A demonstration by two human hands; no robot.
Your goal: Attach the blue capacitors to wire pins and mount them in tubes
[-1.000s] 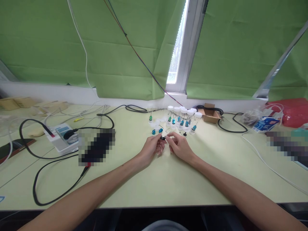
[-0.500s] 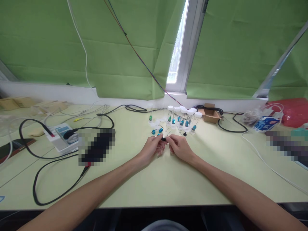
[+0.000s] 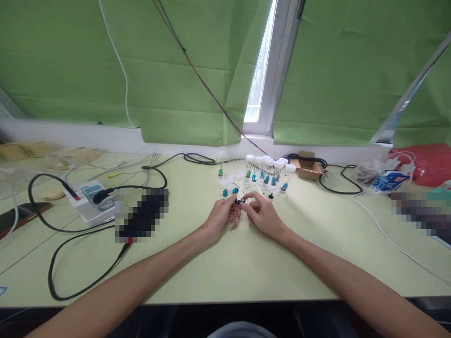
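Observation:
My left hand (image 3: 223,214) is closed, thumb and fingers pinching a small black part (image 3: 240,201). Close on its right, my right hand (image 3: 262,213) has its thumb and forefinger curled at the same part, around what looks like a thin metal rod (image 3: 247,203); the rod is too small to make out fully. Just beyond my left fingertips lie two small blue metal parts (image 3: 225,193). A small black piece (image 3: 270,196) stands on the table beyond my right hand. Several clear tubes with white caps (image 3: 268,162) hold blue or green parts with thin rods.
Behind the tubes' right side sits an open cardboard box (image 3: 310,170). To the left are a white power strip (image 3: 92,203) and looping black cables (image 3: 52,263). A blue-and-white packet (image 3: 389,182) and a red bag (image 3: 431,164) lie at the far right.
My right forefinger has lifted and arched over the black part, and the right fingers have shifted. The black part has turned slightly in my left fingers, which stay in place.

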